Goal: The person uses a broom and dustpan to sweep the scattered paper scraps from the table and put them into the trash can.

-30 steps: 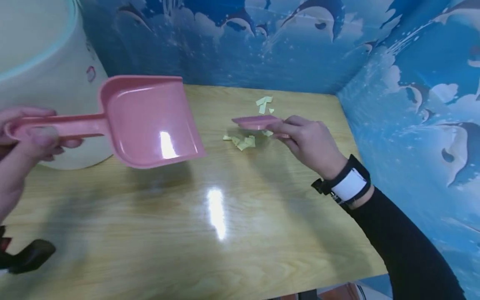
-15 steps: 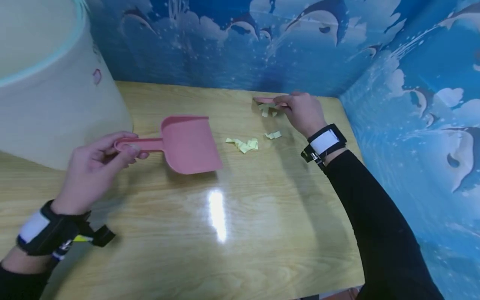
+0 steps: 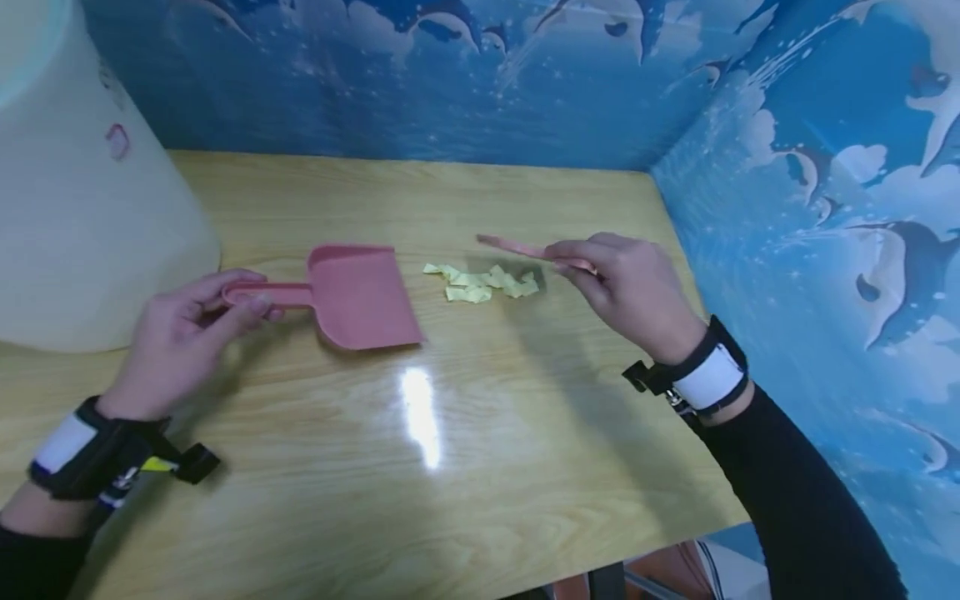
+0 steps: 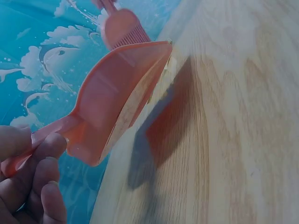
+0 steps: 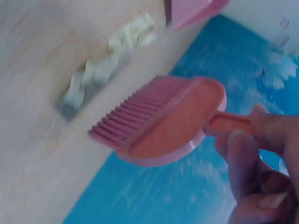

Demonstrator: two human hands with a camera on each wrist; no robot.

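Note:
My left hand [image 3: 183,329] grips the handle of a pink dustpan [image 3: 360,296] that rests on the wooden table [image 3: 465,467], its mouth toward the right. The same dustpan [image 4: 117,102] fills the left wrist view. A small heap of pale yellow paper scraps [image 3: 480,283] lies just right of the pan's mouth. My right hand [image 3: 630,287] pinches the handle of a small pink brush [image 3: 517,247], held just above and right of the scraps. In the right wrist view the brush [image 5: 163,121] hangs bristles-down over the scraps [image 5: 107,65].
A large cream bucket [image 3: 75,208] stands at the table's back left. Blue dolphin-print walls [image 3: 810,167] close the table at the back and right. The table's front edge runs along the bottom right.
The dustpan came down from the air onto the table beside the scraps. The right hand swept the brush from the far scraps back toward the pan, gathering the paper into one heap.

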